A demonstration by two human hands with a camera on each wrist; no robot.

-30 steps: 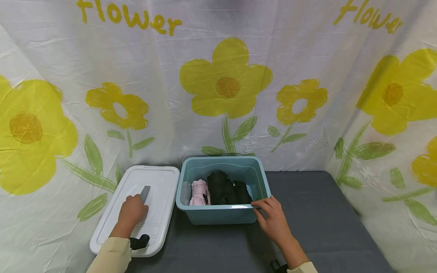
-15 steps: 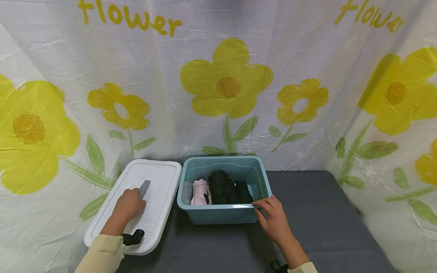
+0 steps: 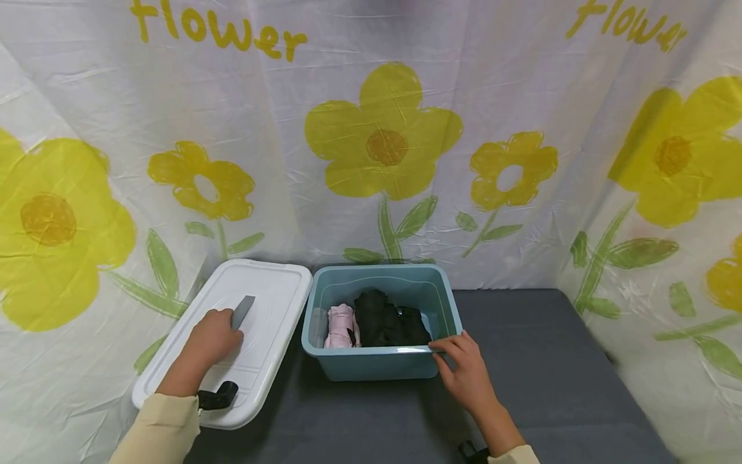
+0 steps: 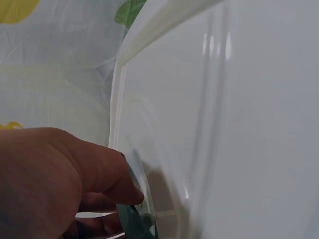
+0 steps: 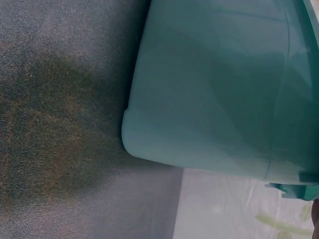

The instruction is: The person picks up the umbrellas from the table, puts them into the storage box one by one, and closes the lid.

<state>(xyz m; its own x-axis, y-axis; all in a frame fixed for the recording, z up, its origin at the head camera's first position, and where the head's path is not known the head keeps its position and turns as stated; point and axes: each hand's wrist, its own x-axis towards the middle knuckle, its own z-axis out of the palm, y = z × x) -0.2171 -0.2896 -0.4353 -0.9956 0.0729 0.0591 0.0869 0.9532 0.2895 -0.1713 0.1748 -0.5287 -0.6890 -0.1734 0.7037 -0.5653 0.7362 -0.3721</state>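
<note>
My left hand grips the grey-blue handle of a white plastic lid, left of the bin. In the left wrist view, thumb and fingers of the hand close round the handle, and the lid fills the right side. A teal storage bin stands in the middle. My right hand pinches its front right rim, thumb below and fingers over the top. Inside lie a rolled pink cloth and dark folded clothing. The right wrist view shows the bin's side wall.
A dark grey table surface extends right of the bin and in front of it. Close behind hangs a white curtain printed with yellow flowers. Black straps with camera mounts sit at the wrists.
My left hand has moved left and away from me, carrying the lid along; the lid's far edge has risen. My right hand stays on the bin's rim.
</note>
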